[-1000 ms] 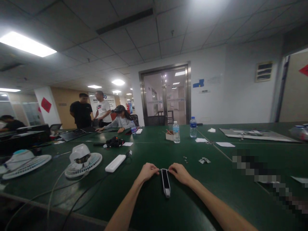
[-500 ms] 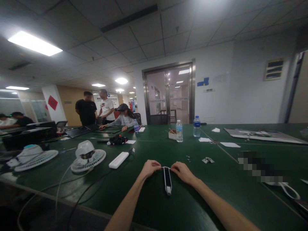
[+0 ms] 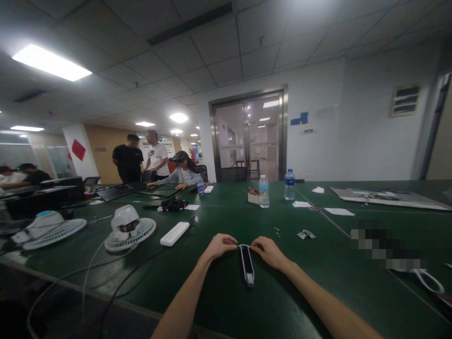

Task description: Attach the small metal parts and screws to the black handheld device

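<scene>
A slim pen-shaped device [image 3: 247, 264] with a long dark screen and a pale frame lies in front of me on the green table [image 3: 219, 301]. Its tapered pale end points toward me. My left hand [image 3: 223, 245] is closed in a pinch at the left side of the device's far end. On the opposite side, the fingertips of my right hand [image 3: 265, 248] pinch that same far end. Whether something small sits between the fingertips is too fine to make out.
Small metal parts [image 3: 305, 234] lie right of my hands. A white power strip [image 3: 174, 234] and a fan [image 3: 130, 230] with cables are on the left. Water bottles [image 3: 289, 184] and a small box [image 3: 253, 196] stand further back. A seated person [image 3: 181, 172] works across the table.
The device's near end has shifted slightly to the right. Both hands keep almost the same place and pinch; the whole view has moved only a little.
</scene>
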A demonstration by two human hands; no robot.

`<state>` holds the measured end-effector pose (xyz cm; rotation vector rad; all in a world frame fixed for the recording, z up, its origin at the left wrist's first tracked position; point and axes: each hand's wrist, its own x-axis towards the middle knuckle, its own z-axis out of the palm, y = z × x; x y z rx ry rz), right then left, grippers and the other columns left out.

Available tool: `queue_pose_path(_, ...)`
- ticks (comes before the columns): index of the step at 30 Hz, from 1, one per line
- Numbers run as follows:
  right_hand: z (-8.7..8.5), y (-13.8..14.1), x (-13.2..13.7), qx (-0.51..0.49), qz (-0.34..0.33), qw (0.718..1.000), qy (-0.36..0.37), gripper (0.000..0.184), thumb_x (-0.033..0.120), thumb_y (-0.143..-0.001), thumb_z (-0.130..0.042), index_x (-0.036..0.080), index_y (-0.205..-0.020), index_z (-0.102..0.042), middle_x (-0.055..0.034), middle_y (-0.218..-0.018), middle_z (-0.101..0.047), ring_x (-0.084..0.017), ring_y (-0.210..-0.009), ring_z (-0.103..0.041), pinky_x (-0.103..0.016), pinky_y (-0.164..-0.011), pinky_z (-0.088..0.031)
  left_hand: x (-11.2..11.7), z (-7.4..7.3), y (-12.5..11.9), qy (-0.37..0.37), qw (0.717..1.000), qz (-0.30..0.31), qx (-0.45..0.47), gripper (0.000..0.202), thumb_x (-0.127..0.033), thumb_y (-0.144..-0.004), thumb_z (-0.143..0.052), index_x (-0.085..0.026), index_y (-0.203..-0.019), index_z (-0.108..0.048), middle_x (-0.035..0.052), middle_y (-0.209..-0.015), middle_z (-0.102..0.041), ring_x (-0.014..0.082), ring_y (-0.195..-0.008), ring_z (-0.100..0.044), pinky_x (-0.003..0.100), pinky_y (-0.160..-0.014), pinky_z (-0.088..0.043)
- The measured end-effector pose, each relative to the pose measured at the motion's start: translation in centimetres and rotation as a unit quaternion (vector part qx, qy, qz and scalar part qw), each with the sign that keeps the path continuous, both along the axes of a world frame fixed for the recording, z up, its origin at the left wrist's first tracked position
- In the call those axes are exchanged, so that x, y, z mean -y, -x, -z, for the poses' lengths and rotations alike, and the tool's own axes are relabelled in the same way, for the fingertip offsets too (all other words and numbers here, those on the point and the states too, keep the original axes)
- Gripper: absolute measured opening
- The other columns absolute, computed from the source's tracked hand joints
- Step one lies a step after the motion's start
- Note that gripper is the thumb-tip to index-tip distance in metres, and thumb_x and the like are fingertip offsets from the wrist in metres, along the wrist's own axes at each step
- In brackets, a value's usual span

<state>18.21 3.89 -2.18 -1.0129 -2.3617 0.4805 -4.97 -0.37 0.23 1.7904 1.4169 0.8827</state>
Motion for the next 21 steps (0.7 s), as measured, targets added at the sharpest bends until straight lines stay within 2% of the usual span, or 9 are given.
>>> queue_pose_path(10, -0.72, -0.05, 0.74, -0.006, 0.005, 1.0, 0.012, 0.025, 0.033, -0.087, -0.044, 0.019, -0.086, -0.064, -0.005, -0.09, -0.061, -0.017, -0.084, -0.055, -0.027, -0.074, -0.04, 0.5, -0.84, -0.05, -0.01, 0.999, 0.004, -0.042, 0.03, -0.035, -0.069, -0.064, -0.014, -0.088, -0.071, 0.0063, -0.087, -0.071, 0.0191, -0.083, -0.063, 0.028, -0.077, -0.047)
queue_pose_path(16, -0.35, 0.11, 0.39, -0.011, 0.005, 1.0, 0.007, 0.024, 0.033, -0.086, -0.045, 0.02, -0.085, -0.065, -0.0047, -0.088, -0.062, -0.017, -0.083, -0.055, -0.027, -0.073, -0.04, 0.31, -0.52, 0.23, -0.001, 0.999, 0.004, -0.035, 0.033, -0.039, -0.068, -0.065, -0.014, -0.088, -0.071, 0.0062, -0.088, -0.07, 0.0187, -0.082, -0.063, 0.028, -0.075, -0.047)
queue_pose_path(21, -0.91, 0.19, 0.74, -0.004, 0.004, 1.0, 0.008, 0.025, 0.031, -0.086, -0.045, 0.019, -0.084, -0.066, -0.0055, -0.087, -0.063, -0.018, -0.083, -0.055, -0.028, -0.074, -0.04, 0.06, -0.05, 0.27, -0.018, 0.999, 0.002, -0.039, 0.032, -0.037, -0.066, -0.067, -0.013, -0.087, -0.071, 0.0064, -0.083, -0.071, 0.0182, -0.079, -0.064, 0.026, -0.072, -0.047)
